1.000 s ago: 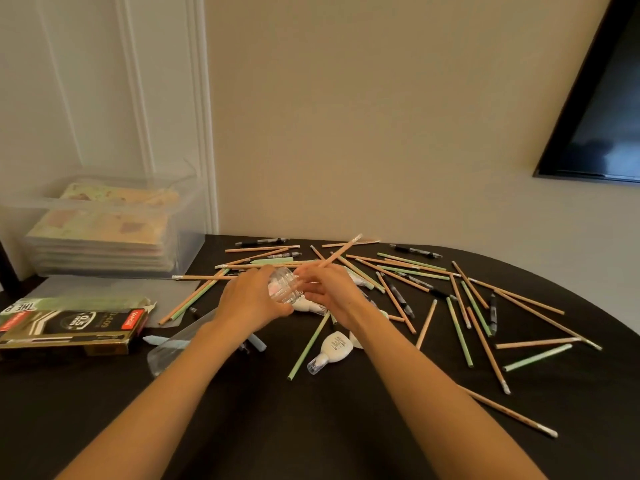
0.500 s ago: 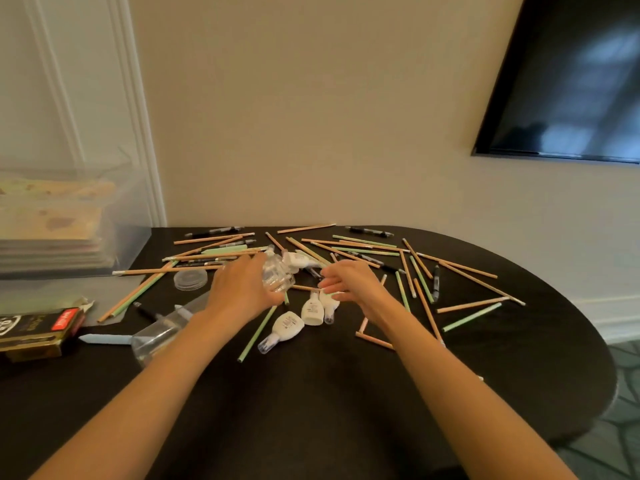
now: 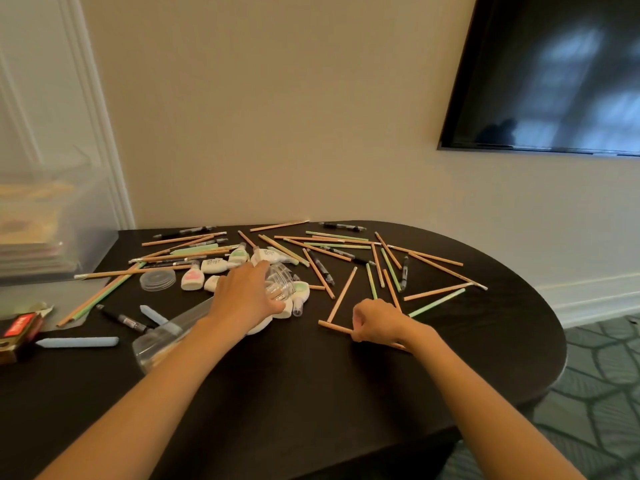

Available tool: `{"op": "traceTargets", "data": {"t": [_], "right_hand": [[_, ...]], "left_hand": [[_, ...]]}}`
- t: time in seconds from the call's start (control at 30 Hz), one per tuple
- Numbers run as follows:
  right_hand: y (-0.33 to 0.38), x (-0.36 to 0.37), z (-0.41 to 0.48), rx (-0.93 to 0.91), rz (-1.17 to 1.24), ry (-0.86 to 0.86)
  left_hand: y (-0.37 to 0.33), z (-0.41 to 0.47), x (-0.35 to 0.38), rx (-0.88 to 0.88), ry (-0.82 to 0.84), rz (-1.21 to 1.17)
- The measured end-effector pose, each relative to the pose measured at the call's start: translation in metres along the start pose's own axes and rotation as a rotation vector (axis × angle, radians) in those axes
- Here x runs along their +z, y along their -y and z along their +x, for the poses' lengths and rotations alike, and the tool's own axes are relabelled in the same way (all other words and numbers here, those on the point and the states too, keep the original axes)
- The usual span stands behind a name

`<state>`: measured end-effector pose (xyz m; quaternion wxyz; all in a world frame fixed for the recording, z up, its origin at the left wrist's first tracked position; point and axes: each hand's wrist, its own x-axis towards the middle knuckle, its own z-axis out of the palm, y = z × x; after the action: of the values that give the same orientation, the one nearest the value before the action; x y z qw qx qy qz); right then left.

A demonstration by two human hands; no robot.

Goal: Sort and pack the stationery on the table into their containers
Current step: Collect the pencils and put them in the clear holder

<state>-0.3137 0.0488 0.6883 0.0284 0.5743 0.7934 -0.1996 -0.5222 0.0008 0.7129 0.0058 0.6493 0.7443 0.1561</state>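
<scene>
- Little writing can be read. The box (image 3: 19,332) at the table's left edge carries a red label whose letters are too blurred. The white correction tape dispensers (image 3: 214,265) bear small dark print and pink or green patches, also illegible.
- The left hand (image 3: 247,296) grips a clear jar (image 3: 281,284), fingers curled over its side. The jar lies tilted among the dispensers in the middle of the dark table (image 3: 311,393). Its long axis runs roughly left to right, and its ribbed neck seems to point right and away from the person, though glare makes this uncertain.
- The right hand (image 3: 377,322) rests on the table right of the jar, fingers curled tight round a wooden pencil (image 3: 332,326). This pencil lies flat, its long axis nearly left to right. One blunt end points left and the other passes under the wrist.
- A second pencil (image 3: 343,294) meets its left end, angled away.
- More wooden and green pencils and black pens (image 3: 123,318) are scattered across the far half.
- The jar lid (image 3: 157,280) lies flat left of the dispensers.
- A pale blue stick (image 3: 78,342) points left beside a clear plastic case (image 3: 166,336).
</scene>
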Motion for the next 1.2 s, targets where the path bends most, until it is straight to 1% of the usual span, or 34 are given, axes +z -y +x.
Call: {"op": "traceTargets", "data": {"t": [0.1, 0.23, 0.37, 0.5, 0.67, 0.83, 0.93, 1.0, 1.03, 1.1, 1.13, 1.2], "right_hand": [[0.005, -0.004, 0.002, -0.117, -0.007, -0.058], [0.006, -0.001, 0.019, -0.241, -0.247, -0.18], [0.007, 0.01, 0.035, -0.296, -0.357, -0.198], [0.012, 0.011, 0.044, -0.378, -0.373, -0.23], [0.018, 0.007, 0.046, -0.424, -0.352, -0.165], [0.025, 0.007, 0.046, -0.46, -0.324, -0.22], [0.034, -0.002, 0.04, -0.457, -0.194, -0.354], [0.044, -0.009, 0.041, -0.441, -0.044, -0.507], [0.051, -0.013, 0.042, -0.41, 0.1, -0.598], [0.062, -0.021, 0.041, -0.351, 0.522, -0.729], [0.066, -0.026, 0.04, -0.331, 0.722, -0.751], [0.07, -0.032, 0.037, -0.282, 0.997, -0.732]], "left_hand": [[0.002, -0.001, -0.001, -0.016, 0.001, -0.009], [0.005, 0.002, -0.002, -0.023, -0.004, -0.003], [0.007, 0.007, -0.001, -0.034, 0.0, -0.011], [0.009, 0.012, -0.002, -0.038, -0.007, -0.003], [0.015, 0.016, -0.004, -0.044, -0.025, -0.015], [0.02, 0.017, -0.009, -0.055, -0.022, -0.01], [0.023, 0.017, -0.012, -0.067, -0.034, -0.011], [0.025, 0.017, -0.014, -0.075, -0.038, -0.019], [0.026, 0.017, -0.016, -0.078, -0.042, -0.02], [0.026, 0.016, -0.02, -0.079, -0.042, -0.016], [0.026, 0.016, -0.021, -0.079, -0.043, -0.017], [0.027, 0.016, -0.023, -0.076, -0.043, -0.021]]}}
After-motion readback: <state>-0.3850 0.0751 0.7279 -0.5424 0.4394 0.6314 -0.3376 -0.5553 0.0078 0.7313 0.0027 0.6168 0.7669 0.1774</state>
